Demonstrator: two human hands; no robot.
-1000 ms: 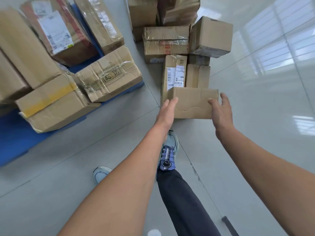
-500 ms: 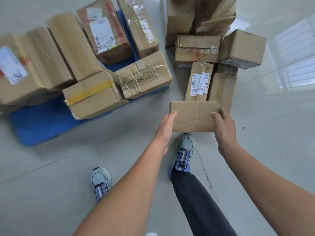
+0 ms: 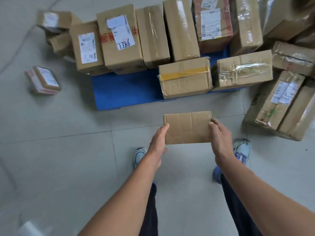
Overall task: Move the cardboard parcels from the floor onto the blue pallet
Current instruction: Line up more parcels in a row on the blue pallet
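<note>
The only writing I can read is a handwritten "7786" on the white label of a tall box (image 3: 119, 40) on the blue pallet (image 3: 126, 90), beyond my fingers. The red print beside it and the other labels are too blurred.

My left hand (image 3: 157, 142) and right hand (image 3: 219, 135) grip the short ends of a plain brown parcel (image 3: 187, 127). My thumbs are on its top face and my other fingers curl under, mostly hidden. The parcel is in the air, just short of the pallet's near edge.

Half a second ago the pallet lay off to my left and the floor pile (image 3: 276, 106) sat right behind the parcel. Now the pallet is straight ahead and the pile is right of my right hand.
</note>
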